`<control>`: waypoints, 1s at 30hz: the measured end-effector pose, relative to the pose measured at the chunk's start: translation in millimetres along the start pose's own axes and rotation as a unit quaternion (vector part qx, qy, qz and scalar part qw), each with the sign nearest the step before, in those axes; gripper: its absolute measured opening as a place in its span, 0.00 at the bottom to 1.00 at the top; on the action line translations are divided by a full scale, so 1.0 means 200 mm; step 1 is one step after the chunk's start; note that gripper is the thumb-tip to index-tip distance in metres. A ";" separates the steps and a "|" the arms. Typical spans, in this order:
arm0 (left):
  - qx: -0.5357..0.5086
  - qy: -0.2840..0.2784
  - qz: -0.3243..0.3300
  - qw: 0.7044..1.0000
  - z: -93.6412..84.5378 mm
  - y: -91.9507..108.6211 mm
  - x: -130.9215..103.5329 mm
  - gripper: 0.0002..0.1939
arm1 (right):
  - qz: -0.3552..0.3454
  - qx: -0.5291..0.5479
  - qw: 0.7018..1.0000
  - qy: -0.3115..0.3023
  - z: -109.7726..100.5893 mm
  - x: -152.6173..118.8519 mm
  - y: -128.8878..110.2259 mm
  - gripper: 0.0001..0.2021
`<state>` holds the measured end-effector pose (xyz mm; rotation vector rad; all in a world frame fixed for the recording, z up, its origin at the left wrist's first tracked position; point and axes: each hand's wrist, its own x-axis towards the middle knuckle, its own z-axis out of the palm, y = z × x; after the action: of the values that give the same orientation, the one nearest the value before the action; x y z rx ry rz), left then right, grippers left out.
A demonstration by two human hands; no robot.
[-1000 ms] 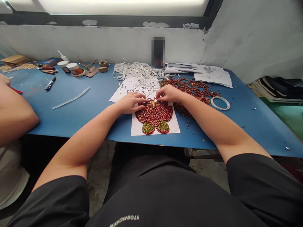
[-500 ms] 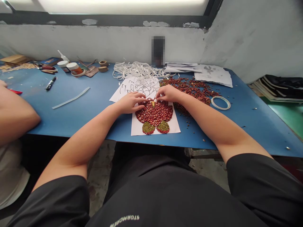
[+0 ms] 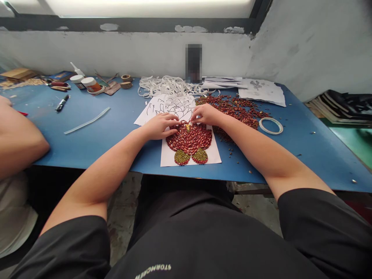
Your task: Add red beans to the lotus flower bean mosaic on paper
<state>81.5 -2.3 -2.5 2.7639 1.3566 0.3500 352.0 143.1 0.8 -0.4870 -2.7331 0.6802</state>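
A bean picture (image 3: 190,140) of red beans, with two green-filled leaf shapes at the bottom and a yellow spot near the top, lies on a white sheet (image 3: 215,155). My left hand (image 3: 161,126) rests on its upper left part, fingers apart, with nothing visible in it. At the upper right edge, my right hand (image 3: 205,114) has its fingertips pinched together; whatever is between them is too small to make out. Behind my hands lies a paper with a black line drawing (image 3: 174,108). Loose red and green beans (image 3: 238,112) are piled right of the right hand.
A tape roll (image 3: 271,126) lies right of the beans. White strips (image 3: 168,86) and papers (image 3: 261,91) are at the back. Left are a clear strip (image 3: 87,121), a marker (image 3: 62,103), jars (image 3: 91,84), and another person's arm (image 3: 20,135). The blue table's (image 3: 308,155) front edge is near me.
Both of my hands have stayed almost in place. The other person's arm at the left has shifted slightly, covering more of the red object there.
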 end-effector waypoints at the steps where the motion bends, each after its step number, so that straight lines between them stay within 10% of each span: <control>1: 0.000 0.000 -0.001 1.000 0.00 0.00 0.00 0.24 | -0.003 -0.004 1.000 0.005 0.00 0.00 0.00 0.06; 14: -0.002 -0.001 -0.004 1.000 -0.01 0.01 0.00 0.25 | 0.020 -0.010 1.000 -0.015 -0.02 -0.01 -0.03 0.06; 30: 0.002 0.015 -0.009 1.000 -0.01 0.00 0.00 0.25 | 0.256 -0.180 0.943 -0.110 -0.46 -0.22 0.15 0.19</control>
<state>80.4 -2.4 -1.1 2.7588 1.3902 0.3886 431.6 187.4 56.4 -1.3121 -2.9697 0.3472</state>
